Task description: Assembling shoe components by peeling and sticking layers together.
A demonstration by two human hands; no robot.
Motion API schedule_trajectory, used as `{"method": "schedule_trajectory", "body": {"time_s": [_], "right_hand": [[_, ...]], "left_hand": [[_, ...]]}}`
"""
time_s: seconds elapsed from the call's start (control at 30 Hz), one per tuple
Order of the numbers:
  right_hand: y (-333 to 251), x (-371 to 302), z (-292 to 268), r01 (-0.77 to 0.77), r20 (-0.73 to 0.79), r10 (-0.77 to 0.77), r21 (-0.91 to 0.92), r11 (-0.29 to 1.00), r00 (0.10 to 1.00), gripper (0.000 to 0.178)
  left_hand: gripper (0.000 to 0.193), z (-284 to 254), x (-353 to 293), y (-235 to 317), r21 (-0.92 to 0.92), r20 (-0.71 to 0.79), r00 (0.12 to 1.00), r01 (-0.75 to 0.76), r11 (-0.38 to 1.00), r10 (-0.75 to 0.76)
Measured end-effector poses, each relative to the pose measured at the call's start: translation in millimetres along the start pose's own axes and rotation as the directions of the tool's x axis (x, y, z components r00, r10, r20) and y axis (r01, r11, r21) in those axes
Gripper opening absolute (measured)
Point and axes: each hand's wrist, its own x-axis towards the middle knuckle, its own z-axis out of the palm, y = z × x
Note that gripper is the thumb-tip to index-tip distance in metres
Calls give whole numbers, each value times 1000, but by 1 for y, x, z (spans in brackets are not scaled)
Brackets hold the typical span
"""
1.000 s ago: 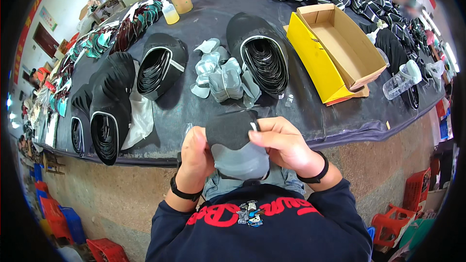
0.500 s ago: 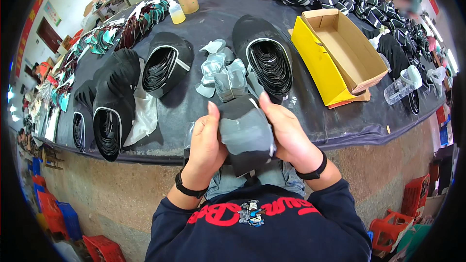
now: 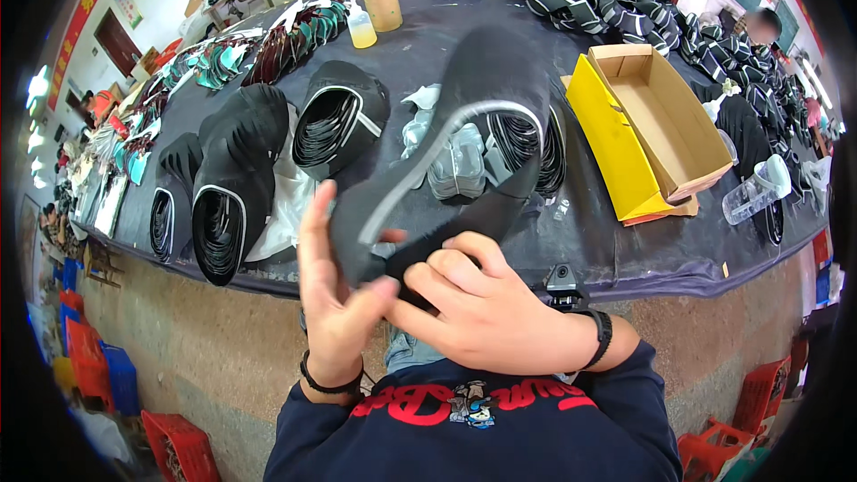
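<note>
Both hands hold a black fabric shoe upper with a pale band along its curved edge, above the table's near side. This shoe upper (image 3: 359, 214) is smeared by motion, and its loop stretches up and away from me. My left hand (image 3: 335, 303) pinches its near end with the thumb, the index finger pointing up along it. My right hand (image 3: 491, 312) is closed on the lower near edge, fingers curled. Through the loop show a stack of clear plastic pieces (image 3: 457, 165) and part of a nested stack of black uppers (image 3: 553, 156).
More nested black uppers (image 3: 223, 152) lie to the left. A yellow cardboard box (image 3: 616, 161) stands right of centre, near a clear plastic cup (image 3: 754, 192). A bottle of yellow liquid (image 3: 361, 29) stands by a tan container (image 3: 381, 4). Heaped black pieces (image 3: 616, 4) fill the far right.
The upper was folded compactly between both hands with a translucent grey patch facing up. Now it is swung open into a loop, and my right hand has moved in beside my left.
</note>
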Motion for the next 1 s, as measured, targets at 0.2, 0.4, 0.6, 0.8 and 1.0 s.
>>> {"method": "schedule_trajectory", "body": {"time_s": [0.2,0.4,0.6,0.8,1.0], "right_hand": [[11,-1,15,-58,-60,54,-75,996,997,47],[19,-31,14,-132,238,105,102,986,966,53],[44,-51,-12,-287,391,170,261,922,904,38],[105,-71,14,-548,131,576,-199,812,807,33],[118,-97,19,-595,62,642,-317,739,764,23]], "left_hand": [[40,-73,69,-44,57,-569,797,-209,976,204],[35,-174,97,-103,-136,-599,666,463,876,-445],[42,-166,80,-85,9,-586,654,596,803,-479],[54,-174,123,-99,-40,-546,666,584,811,-507],[78,-181,122,-109,430,-654,727,587,687,-212]]}}
